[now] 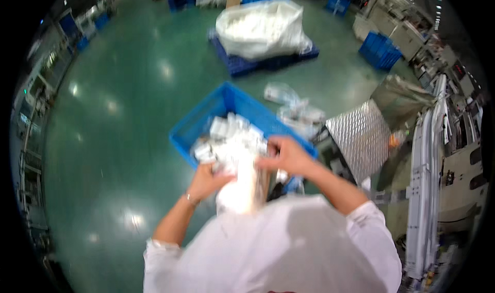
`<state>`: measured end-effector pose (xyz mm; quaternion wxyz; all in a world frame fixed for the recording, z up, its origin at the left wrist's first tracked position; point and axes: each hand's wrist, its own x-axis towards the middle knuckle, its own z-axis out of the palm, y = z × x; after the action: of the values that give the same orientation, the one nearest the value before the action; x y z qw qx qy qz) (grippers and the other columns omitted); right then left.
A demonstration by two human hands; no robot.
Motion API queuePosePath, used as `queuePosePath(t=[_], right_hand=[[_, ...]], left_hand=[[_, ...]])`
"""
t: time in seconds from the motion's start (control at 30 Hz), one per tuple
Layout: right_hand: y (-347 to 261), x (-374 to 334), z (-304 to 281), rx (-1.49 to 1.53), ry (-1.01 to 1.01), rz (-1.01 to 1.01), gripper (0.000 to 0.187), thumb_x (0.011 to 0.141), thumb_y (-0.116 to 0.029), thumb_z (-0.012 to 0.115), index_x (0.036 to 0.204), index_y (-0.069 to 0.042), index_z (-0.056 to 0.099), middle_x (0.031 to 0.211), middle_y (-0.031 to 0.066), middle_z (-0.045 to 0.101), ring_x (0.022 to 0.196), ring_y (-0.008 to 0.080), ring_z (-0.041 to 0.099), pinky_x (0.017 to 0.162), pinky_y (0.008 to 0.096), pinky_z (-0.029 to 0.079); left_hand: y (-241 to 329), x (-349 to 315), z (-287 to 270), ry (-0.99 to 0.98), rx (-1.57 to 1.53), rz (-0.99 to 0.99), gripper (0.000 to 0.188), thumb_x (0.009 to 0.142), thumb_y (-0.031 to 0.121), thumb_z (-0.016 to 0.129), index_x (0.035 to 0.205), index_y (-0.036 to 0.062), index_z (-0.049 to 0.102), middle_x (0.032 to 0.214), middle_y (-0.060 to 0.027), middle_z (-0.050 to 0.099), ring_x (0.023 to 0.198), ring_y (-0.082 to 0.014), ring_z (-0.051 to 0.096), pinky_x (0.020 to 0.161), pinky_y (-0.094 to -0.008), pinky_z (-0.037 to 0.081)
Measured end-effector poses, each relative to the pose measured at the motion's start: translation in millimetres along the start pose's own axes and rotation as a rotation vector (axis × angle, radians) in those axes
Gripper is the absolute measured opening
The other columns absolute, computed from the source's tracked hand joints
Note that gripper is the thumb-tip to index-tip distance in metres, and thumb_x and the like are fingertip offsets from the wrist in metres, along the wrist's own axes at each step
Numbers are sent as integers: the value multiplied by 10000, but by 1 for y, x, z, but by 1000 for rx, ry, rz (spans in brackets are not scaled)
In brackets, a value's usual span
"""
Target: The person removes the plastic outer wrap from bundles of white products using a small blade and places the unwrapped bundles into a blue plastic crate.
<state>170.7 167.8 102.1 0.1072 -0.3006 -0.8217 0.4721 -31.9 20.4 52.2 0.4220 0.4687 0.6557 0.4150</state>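
Observation:
A blue plastic crate (pixel 198 116) stands on the floor before me, heaped with small white box-like pieces (pixel 234 133). My left hand (pixel 206 180) is at its near edge, thumb stretched inward and fingers curled. Over the right part of the heap, my right hand (pixel 286 156) has its fingers bent and its thumb pointing left. Between both hands lies a glaring white thing (pixel 242 187), too bright and blurred to name. What either hand grips is hidden by blur and glare.
A large white sack (pixel 260 27) full of pale pieces sits on a dark blue pallet (pixel 237 65) farther off. Clear plastic bags (pixel 299 110) lie right of the crate. Nearby stand a ridged metal plate (pixel 361 136) and a machine rail (pixel 420 190). Another blue crate (pixel 380 51) is far right.

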Motion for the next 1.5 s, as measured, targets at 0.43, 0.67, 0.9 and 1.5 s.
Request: queuePosePath(t=[0.43,0.67,0.9,1.5], right_hand=[[-2,-2,23,106,-13,65,435,631,-335,727,762,11,499,776,126,568,715,175,535,640,284,434],[3,14,27,-45,-53,103,549,598,-380,734,878,49,537,822,163,565,765,209,541,674,302,431],[13,-11,57,-214,-232,-10,470,630,-254,703,974,-29,476,821,170,578,718,305,577,646,331,442],[68,38,72,-21,381,86,317,642,-118,618,955,-134,567,792,139,628,731,310,597,649,362,453]], left_hand=[[-15,-23,45,386,37,174,379,706,206,690,528,11,417,458,-20,369,465,-66,328,396,-254,290],[23,-9,42,266,149,71,414,646,291,720,563,35,405,494,-82,427,435,-186,379,436,-325,339],[-18,3,51,464,45,-52,397,663,178,696,536,43,345,476,-41,356,479,-117,300,429,-282,302],[-36,35,50,335,403,189,227,649,30,595,802,56,428,671,-141,508,601,-295,512,556,-353,416]])
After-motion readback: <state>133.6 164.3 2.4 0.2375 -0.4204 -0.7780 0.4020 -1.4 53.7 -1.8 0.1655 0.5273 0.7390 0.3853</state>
